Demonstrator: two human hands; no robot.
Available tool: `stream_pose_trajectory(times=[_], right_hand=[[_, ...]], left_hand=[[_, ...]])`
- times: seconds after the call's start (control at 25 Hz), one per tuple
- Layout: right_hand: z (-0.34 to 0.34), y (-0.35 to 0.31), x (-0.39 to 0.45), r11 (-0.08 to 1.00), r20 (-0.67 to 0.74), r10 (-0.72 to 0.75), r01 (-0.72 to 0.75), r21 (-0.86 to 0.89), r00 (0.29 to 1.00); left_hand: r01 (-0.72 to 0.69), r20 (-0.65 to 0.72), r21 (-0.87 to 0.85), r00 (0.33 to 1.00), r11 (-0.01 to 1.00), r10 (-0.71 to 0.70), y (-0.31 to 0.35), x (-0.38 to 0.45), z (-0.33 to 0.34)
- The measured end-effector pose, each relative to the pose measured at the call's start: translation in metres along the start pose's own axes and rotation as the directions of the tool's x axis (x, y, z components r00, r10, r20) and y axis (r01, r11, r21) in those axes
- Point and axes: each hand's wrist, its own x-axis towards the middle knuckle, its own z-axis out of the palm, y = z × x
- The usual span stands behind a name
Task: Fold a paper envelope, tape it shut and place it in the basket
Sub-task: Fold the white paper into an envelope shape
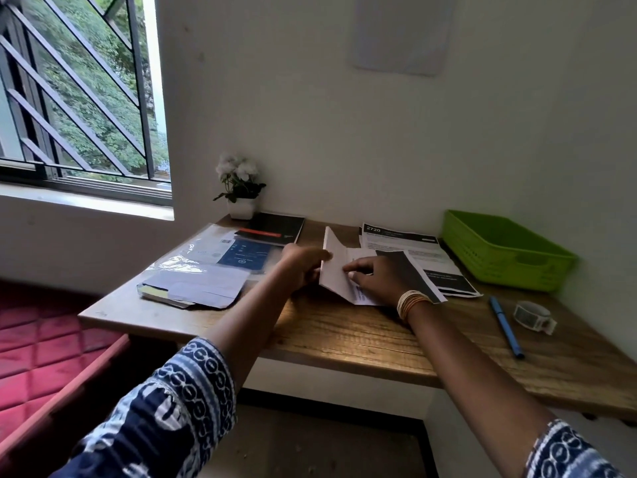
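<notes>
A white sheet of paper (336, 267) lies at the middle of the wooden desk (344, 336), with its left part raised into an upright flap. My left hand (303, 262) grips that flap at its left edge. My right hand (370, 276) presses the flat part of the paper down, fingers pointing left toward the crease. A green plastic basket (503, 253) stands at the back right against the wall. A roll of tape (534, 315) lies near the right edge of the desk, beside a blue pen (506, 326).
More printed sheets (424, 257) lie under and behind the paper. At the left are a plastic sleeve with a blue booklet (241, 258), a notebook under an envelope (193, 288), a black book (275, 227) and a potted white flower (239, 188). A red seat (44, 346) is left of the desk.
</notes>
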Motion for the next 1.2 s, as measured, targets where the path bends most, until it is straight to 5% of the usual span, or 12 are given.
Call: stream_pose_trajectory(times=[0.12,0.24,0.4,0.48,0.56,0.68,0.92,1.0,1.08,1.2], right_hand=[[0.002,0.000,0.001,0.999,0.029,-0.025,0.026,-0.022,0.999],[0.005,-0.001,0.003,0.991,-0.009,-0.009,0.010,0.131,1.000],[-0.002,0.006,0.016,0.853,-0.172,0.250,-0.133,0.504,0.953],[-0.007,0.012,0.019,0.843,-0.259,0.369,-0.205,0.497,0.892],[-0.009,0.016,0.017,0.915,-0.312,0.351,-0.251,0.317,0.883],[-0.008,0.018,0.012,0.950,-0.243,0.300,-0.264,0.168,0.923],[-0.008,0.014,0.013,0.664,-0.106,0.473,-0.275,0.695,0.875],[-0.005,0.014,0.011,0.733,-0.104,0.412,-0.262,0.627,0.905],[-0.002,0.013,0.009,0.919,-0.170,0.279,-0.211,0.334,0.945],[0.001,0.009,0.005,0.994,-0.201,0.105,-0.109,-0.010,0.974]], left_hand=[[-0.107,-0.049,-0.049,0.993,0.993,0.104,-0.004,0.001,-0.001],[-0.233,0.139,-0.100,0.959,0.967,0.246,-0.005,-0.003,-0.001],[-0.488,0.266,0.323,0.869,0.811,0.417,-0.013,-0.001,0.012],[-0.523,0.308,0.555,0.851,0.647,0.424,-0.017,0.001,0.015],[-0.515,0.314,0.622,0.854,0.590,0.415,-0.018,0.002,0.016],[-0.505,0.277,0.598,0.859,0.622,0.431,-0.017,0.001,0.016],[-0.379,0.048,0.441,0.915,0.814,0.400,-0.017,0.005,0.016],[-0.358,0.014,0.337,0.927,0.871,0.376,-0.018,0.009,0.015],[-0.327,-0.027,0.280,0.937,0.902,0.348,-0.018,0.011,0.012],[-0.298,-0.099,0.283,0.936,0.912,0.337,-0.019,0.012,0.010]])
